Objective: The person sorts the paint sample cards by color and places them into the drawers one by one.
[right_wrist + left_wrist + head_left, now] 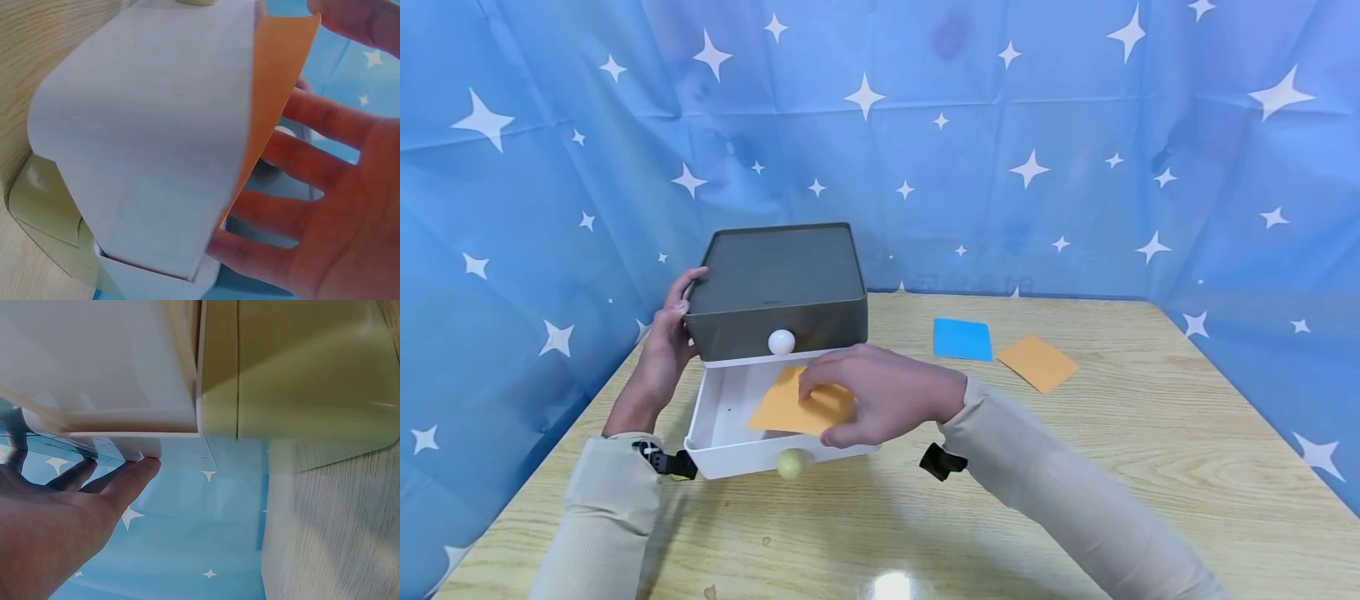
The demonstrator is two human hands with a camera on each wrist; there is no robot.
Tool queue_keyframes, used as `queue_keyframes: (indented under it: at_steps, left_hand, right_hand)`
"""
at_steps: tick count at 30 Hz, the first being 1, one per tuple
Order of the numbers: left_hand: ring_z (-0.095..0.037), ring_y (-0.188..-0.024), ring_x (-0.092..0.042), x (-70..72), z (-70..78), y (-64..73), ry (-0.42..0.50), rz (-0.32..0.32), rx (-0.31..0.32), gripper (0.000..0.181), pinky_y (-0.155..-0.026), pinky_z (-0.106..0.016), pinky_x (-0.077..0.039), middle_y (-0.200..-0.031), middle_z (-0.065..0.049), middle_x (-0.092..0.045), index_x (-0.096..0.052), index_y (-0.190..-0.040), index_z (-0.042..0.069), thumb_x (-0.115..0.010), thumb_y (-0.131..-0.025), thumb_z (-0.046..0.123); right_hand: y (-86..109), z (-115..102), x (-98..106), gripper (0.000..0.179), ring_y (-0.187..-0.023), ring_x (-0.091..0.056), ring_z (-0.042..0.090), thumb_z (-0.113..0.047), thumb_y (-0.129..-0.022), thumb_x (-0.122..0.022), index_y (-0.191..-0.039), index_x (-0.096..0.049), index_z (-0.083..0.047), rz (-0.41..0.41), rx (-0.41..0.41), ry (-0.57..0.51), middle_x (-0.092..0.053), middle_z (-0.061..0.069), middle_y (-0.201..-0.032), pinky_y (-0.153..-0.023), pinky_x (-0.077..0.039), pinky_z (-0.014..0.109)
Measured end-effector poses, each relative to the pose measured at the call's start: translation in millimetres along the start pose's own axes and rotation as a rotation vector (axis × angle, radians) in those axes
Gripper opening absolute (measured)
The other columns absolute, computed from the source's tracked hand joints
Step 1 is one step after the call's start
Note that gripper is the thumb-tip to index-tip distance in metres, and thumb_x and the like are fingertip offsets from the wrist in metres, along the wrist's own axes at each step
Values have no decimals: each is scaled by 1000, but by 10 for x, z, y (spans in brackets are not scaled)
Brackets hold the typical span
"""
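A small desktop drawer unit with a dark grey top (775,267) stands left of centre, its white drawer (715,408) pulled out toward me. My left hand (662,350) rests on the unit's left side, one finger up at the top edge; in the left wrist view its fingers lie fairly straight against the side wall. Inside the drawer, my right hand (880,392) holds an orange sheet of paper (778,404), tilted above the drawer floor. From the right wrist, the thumb (350,19) meets one corner of the orange sheet (275,69), while the other fingers reach its far edge.
To the right on the wooden table (1120,467) lie a blue paper square (962,339) and another orange one (1038,363). The upper drawer has a white round knob (781,342), the open one a yellow-green knob (791,463). Behind hangs a blue star-patterned cloth (910,142).
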State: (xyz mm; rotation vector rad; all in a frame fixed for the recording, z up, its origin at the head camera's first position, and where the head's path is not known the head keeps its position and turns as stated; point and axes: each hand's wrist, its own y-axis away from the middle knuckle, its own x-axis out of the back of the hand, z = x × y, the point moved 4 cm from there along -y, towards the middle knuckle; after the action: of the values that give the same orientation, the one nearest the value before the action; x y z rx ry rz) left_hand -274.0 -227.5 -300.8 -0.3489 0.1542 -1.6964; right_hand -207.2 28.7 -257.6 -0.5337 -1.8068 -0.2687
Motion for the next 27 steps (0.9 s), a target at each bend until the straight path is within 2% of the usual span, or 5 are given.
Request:
queue_keyframes:
  at_steps: [3,17,22,27]
  left_hand:
    - [-39,-145,-18,2,0,1,2,2,1,56,-113,-75,-12,-168,-5,-7,-21,-156,40,-19,-101,49]
    - [-38,-146,-17,-16,12,-12,-7,-1,6,56,-113,-75,-11,-168,-4,-6,-21,-156,40,-18,-101,50]
    - [-37,-145,-18,-11,4,-1,-4,-1,15,56,-112,-74,-13,-168,-2,-5,-21,-156,41,-18,-101,50]
    - [-37,-145,-18,-16,6,8,3,-3,13,56,-112,-72,-13,-168,-3,-5,-20,-156,41,-18,-101,50]
  right_hand:
    - [-51,33,-42,35,-105,-56,7,-30,-87,-68,-120,-64,-18,-11,-23,2,-65,-7,-124,-86,-46,25]
    - [-118,84,-129,43,-113,-57,12,-34,-90,-68,-128,-60,-18,1,-83,67,-62,-3,-135,-94,-46,31]
    - [-111,77,-143,44,-119,-57,14,-34,-90,-68,-130,-59,-17,6,-81,59,-61,-2,-137,-99,-46,33]
    - [-114,99,-159,44,-127,-57,17,-31,-92,-68,-130,-60,-11,20,-53,22,-61,0,-138,-105,-46,35]
